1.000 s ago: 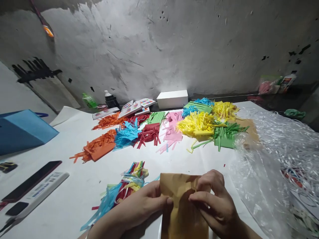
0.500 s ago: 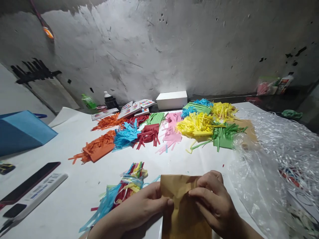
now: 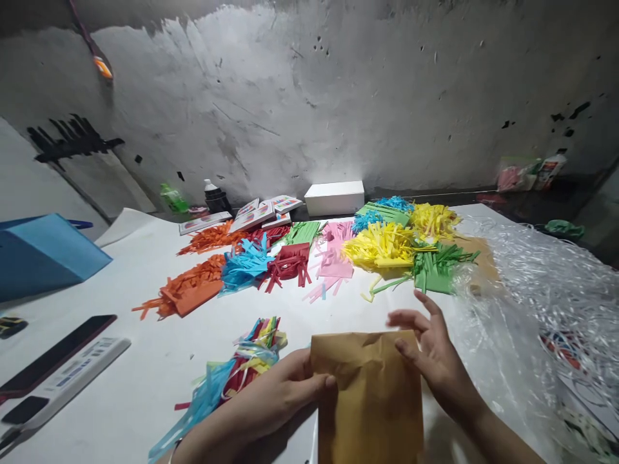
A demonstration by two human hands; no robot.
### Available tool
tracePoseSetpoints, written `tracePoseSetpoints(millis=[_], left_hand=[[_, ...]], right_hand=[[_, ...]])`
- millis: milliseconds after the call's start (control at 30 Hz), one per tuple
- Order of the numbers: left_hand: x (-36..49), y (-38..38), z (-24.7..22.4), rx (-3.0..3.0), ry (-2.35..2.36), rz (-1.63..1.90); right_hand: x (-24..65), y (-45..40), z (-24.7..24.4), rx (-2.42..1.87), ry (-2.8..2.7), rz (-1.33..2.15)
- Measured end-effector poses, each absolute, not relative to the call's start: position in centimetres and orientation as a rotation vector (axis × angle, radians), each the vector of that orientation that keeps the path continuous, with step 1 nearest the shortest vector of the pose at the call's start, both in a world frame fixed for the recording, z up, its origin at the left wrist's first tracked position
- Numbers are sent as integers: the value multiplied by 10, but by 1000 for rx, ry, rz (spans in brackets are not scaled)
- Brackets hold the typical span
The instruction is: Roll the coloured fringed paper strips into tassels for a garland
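Observation:
A brown paper bag [image 3: 370, 403] stands upright at the bottom centre, its top edge creased. My left hand [image 3: 294, 390] grips the bag's left edge, thumb on the near face and fingers behind it. At the bag's upper right corner is my right hand [image 3: 428, 345], fingers spread, the thumb close to the paper; whether it touches cannot be told. Beside my left forearm lies a bundle of multicoloured paper strips [image 3: 251, 354] with blue ribbon.
Fringed paper in orange [image 3: 198, 287], blue [image 3: 246, 261], red [image 3: 290, 261], pink [image 3: 336, 251], yellow [image 3: 382, 245] and green [image 3: 440, 267] lies across the white table. Clear plastic [image 3: 503, 335] is at right, a phone [image 3: 62, 351] and blue box [image 3: 53, 254] at left.
My right hand has let go of the bag's front and moved up and right, its fingers opening. The bag's face is now more exposed. My left hand keeps its hold.

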State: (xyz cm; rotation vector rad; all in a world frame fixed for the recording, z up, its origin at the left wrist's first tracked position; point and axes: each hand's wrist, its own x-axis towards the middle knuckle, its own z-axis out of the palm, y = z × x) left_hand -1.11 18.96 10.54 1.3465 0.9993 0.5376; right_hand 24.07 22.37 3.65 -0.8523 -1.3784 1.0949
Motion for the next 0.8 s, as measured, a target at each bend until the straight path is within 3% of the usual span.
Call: tracePoseSetpoints(millis=[67,133,333,467,533,700,800], left_hand=[[-15,189,105,1422,1046,581],[-24,186,109,1555,1225,695],[-58,156,149,1908,1710,883],[-72,134,159,1999,1886,1092],[-76,128,152,1970,1931,1204],[-70,114,129,1849,1878,1398],[-64,104,121,1797,1783,1432]], right_hand=[[241,230,35,-874,-1289,1325],[244,238,28,-937,-1228,1331],[262,265,4,-1371,-1553,602],[254,246,39,-1284,-1600,448],[240,214,72,-1187,-1678,599],[174,122,128,-792,-1783,1371],[141,100,126,-850,-1917,1428]])
